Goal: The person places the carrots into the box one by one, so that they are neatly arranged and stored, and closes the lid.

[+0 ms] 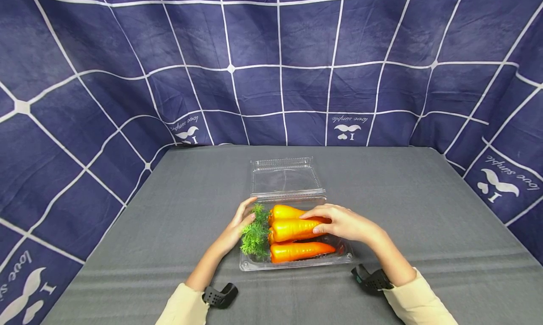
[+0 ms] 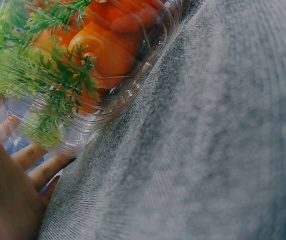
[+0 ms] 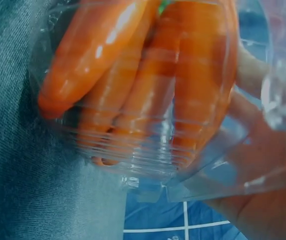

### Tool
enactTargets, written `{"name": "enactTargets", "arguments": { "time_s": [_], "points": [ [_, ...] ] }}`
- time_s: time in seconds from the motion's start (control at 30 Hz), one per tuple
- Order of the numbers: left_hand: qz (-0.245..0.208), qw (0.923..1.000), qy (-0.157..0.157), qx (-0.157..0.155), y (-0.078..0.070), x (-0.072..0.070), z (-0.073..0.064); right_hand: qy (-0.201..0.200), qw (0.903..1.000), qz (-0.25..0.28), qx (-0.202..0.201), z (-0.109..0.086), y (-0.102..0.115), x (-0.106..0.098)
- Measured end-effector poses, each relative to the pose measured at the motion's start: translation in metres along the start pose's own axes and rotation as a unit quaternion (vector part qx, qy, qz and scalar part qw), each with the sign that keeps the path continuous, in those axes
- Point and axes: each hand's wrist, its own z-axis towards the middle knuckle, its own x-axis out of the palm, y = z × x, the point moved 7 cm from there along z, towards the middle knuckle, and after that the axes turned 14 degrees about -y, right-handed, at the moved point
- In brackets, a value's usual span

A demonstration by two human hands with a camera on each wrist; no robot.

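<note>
A clear plastic container (image 1: pixel 297 267) holds several orange carrots, their green tops (image 1: pixel 254 240) bunched at its left end. My left hand (image 1: pixel 232 231) is beside that end with its fingers extended along the outside wall, as the left wrist view shows. From the right, my right hand (image 1: pixel 349 225) reaches over the carrots. Its thumb and fingers grip the thin end of an upper carrot (image 1: pixel 290 229). Closest to me in the container lies a deeper orange carrot (image 1: pixel 301 252), tip pointing right. Through the clear wall, the right wrist view shows the carrot tips (image 3: pixel 58 102).
The container's hinged clear lid (image 1: pixel 283 179) lies folded back behind it on the grey tabletop (image 1: pixel 191 183). A navy curtain (image 1: pixel 305 89) with white grid lines surrounds the table's back and sides. Both wrists wear a black band (image 1: pixel 220 296).
</note>
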Motion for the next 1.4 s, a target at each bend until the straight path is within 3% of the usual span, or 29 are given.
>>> {"name": "enactTargets", "arguments": {
  "time_s": [0.23,0.47,0.63,1.13,1.4],
  "points": [
    [0.000,1.0000,0.000,-0.002,0.001,0.000,0.000,0.011,0.9999,0.002,0.008,-0.001,0.001,0.004],
    [0.001,1.0000,-0.003,-0.002,-0.001,0.000,0.000,0.050,0.9984,0.014,0.024,-0.001,-0.001,0.013],
    [0.002,1.0000,-0.007,-0.001,-0.001,0.000,0.000,0.061,0.9976,-0.005,0.032,-0.001,-0.002,0.016],
    [-0.001,1.0000,-0.008,-0.002,0.000,-0.001,0.000,0.039,0.9942,-0.099,0.019,-0.001,0.003,0.010],
    [0.004,1.0000,-0.002,-0.009,0.001,-0.001,-0.001,0.010,0.9974,-0.068,0.021,0.000,-0.002,0.002]
  ]
}}
